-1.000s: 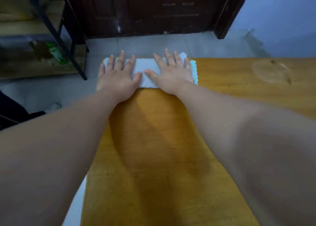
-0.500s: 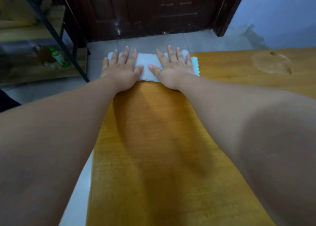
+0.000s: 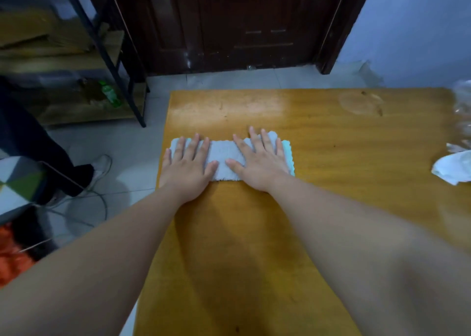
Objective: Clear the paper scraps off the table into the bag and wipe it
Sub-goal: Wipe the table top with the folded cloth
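Observation:
A folded pale blue-grey cloth (image 3: 224,157) with a teal scalloped edge lies near the left end of the orange wooden table (image 3: 331,144). My left hand (image 3: 187,169) presses flat on its left part, fingers spread. My right hand (image 3: 257,165) presses flat on its right part in the same way. A shiny damp strip shows on the wood beyond the cloth. At the far right edge lies crumpled white paper (image 3: 452,169), with a clear plastic bag (image 3: 462,111) behind it, cut off by the frame.
Left of the table stands a black metal shelf (image 3: 84,55) with a green bottle (image 3: 109,95) on it. Another person's dark trouser leg and white shoe (image 3: 100,167) are on the floor there, with cables. A dark wooden door (image 3: 242,22) is behind the table.
Both hands have dragged the cloth from the table's far edge back toward me, leaving a damp strip behind it. The view has swung right, bringing the paper and bag into sight.

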A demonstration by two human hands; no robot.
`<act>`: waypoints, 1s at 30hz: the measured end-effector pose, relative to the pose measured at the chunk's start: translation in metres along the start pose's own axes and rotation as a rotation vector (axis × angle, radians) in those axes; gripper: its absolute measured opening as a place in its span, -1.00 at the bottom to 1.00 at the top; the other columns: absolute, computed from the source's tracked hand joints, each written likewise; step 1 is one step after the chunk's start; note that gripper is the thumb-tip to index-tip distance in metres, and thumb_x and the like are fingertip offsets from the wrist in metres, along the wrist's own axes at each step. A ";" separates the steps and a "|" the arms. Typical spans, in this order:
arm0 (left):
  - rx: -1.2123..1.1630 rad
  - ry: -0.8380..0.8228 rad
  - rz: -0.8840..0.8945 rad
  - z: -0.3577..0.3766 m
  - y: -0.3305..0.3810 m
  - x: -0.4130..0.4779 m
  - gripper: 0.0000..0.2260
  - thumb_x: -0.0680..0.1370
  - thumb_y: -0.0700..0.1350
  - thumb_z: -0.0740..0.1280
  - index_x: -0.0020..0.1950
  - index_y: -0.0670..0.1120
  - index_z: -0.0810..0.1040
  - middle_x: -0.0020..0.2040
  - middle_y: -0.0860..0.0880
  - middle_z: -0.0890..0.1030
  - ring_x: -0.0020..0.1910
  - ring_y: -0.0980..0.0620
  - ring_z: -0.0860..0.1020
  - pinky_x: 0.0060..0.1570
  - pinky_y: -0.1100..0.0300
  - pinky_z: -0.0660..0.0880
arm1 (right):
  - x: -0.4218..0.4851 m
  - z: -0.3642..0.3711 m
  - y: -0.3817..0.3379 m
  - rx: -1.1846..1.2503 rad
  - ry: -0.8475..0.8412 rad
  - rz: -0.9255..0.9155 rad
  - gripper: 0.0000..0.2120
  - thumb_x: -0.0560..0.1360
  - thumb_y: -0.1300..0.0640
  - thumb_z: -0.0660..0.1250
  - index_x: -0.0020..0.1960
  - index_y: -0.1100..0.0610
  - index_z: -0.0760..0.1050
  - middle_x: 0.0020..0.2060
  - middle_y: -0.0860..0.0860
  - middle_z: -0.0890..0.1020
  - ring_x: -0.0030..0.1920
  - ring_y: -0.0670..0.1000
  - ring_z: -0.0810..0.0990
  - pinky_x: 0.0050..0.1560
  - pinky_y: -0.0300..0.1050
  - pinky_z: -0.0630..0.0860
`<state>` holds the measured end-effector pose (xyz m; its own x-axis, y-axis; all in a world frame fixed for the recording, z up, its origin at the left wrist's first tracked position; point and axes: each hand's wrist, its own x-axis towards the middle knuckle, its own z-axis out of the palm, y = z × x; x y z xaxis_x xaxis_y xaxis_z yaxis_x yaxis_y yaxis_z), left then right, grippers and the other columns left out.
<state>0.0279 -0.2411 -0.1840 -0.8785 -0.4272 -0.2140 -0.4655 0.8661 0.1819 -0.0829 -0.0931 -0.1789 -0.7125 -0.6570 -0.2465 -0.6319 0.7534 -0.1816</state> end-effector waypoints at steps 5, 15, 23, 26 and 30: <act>0.017 -0.028 -0.008 0.013 0.009 -0.059 -0.45 0.61 0.23 -0.13 0.57 0.13 -0.18 0.60 0.08 -0.18 0.57 -0.02 -0.20 0.50 -0.11 -0.17 | -0.056 0.013 -0.004 0.004 -0.013 -0.022 -0.35 0.48 -0.40 -0.14 0.50 -0.23 -0.19 0.53 -0.04 -0.23 0.51 0.05 -0.30 0.45 0.18 -0.31; 0.051 -0.015 -0.012 0.038 0.009 -0.155 -0.27 0.43 0.32 -0.33 0.58 0.11 -0.10 0.61 0.05 -0.07 0.58 -0.05 -0.10 0.48 -0.13 -0.11 | -0.149 0.041 -0.021 -0.053 -0.004 -0.038 -0.34 0.48 -0.39 -0.18 0.51 -0.19 -0.21 0.53 -0.02 -0.24 0.51 0.07 -0.30 0.44 0.17 -0.32; 0.088 0.000 -0.028 0.060 0.004 -0.241 -0.42 0.60 0.26 -0.21 0.46 0.00 0.26 0.44 -0.10 0.43 0.42 -0.13 0.24 0.18 -0.28 0.40 | -0.226 0.074 -0.042 -0.058 0.148 -0.067 -0.36 0.44 -0.36 -0.01 0.41 -0.09 0.34 0.43 0.10 0.35 0.43 0.18 0.30 0.35 0.23 0.07; 0.094 0.011 -0.025 0.067 0.003 -0.265 -0.43 0.61 0.25 -0.20 0.47 -0.01 0.24 0.45 -0.10 0.42 0.43 -0.13 0.23 0.16 -0.30 0.42 | -0.252 0.079 -0.047 -0.049 0.109 -0.076 -0.37 0.44 -0.36 0.04 0.41 -0.08 0.34 0.43 0.10 0.36 0.43 0.18 0.30 0.36 0.24 0.10; 0.076 -0.013 -0.073 0.077 0.015 -0.287 -0.41 0.60 0.25 -0.20 0.44 -0.03 0.29 0.43 -0.12 0.42 0.40 -0.16 0.28 0.15 -0.32 0.32 | -0.271 0.083 -0.040 -0.040 0.057 -0.107 -0.37 0.44 -0.36 0.06 0.42 -0.10 0.31 0.43 0.07 0.35 0.44 0.15 0.30 0.36 0.22 0.08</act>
<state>0.2816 -0.0856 -0.1938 -0.8406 -0.4872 -0.2369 -0.5187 0.8500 0.0924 0.1604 0.0567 -0.1837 -0.6561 -0.7347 -0.1726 -0.7160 0.6782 -0.1654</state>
